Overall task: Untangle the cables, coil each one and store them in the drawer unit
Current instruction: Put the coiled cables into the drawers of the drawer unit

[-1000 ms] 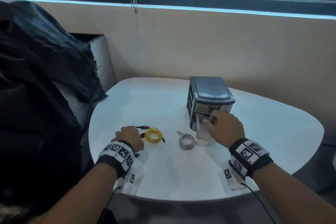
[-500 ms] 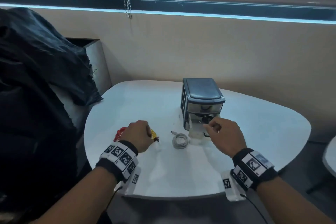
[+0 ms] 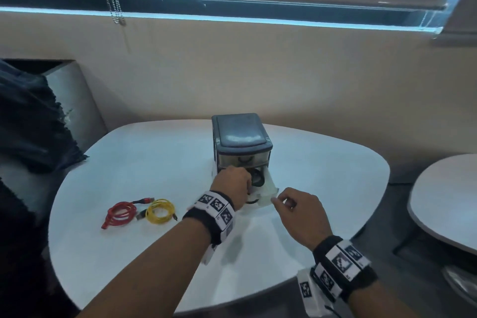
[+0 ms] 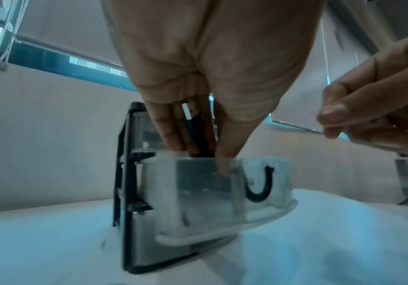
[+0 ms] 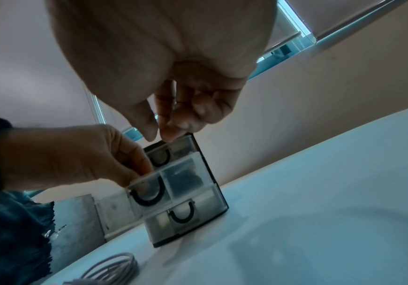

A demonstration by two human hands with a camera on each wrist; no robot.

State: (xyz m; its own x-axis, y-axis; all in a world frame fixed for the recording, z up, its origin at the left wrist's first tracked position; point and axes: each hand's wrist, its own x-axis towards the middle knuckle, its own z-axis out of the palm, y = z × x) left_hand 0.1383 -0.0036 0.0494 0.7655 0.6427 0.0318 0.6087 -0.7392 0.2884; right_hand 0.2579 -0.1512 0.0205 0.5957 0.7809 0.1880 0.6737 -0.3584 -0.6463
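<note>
Table: white and rounded; it carries the drawer unit and the loose coils.
Drawer unit: dark-framed, clear-fronted, standing mid-table straight ahead of both hands; top drawer in, middle drawer pulled out toward the person.
Axis that matters: the open drawer runs front to back, its mouth facing up, so whatever goes in must come down from above, and closing is a push away from the person.
Left hand: the nearer one, over the drawer mouth, fingers pointing down into it and pinching a dark cable with a pale plug end; a dark loop shows in the drawer.
Right hand: just right of the drawer's front corner, thumb and forefinger drawn together; whether they touch the rim I cannot tell.
Red cable and yellow cable: coiled, touching each other, well to the left of the unit, on the left hand's side.
Grey cable: coiled on the table near the unit.
</note>
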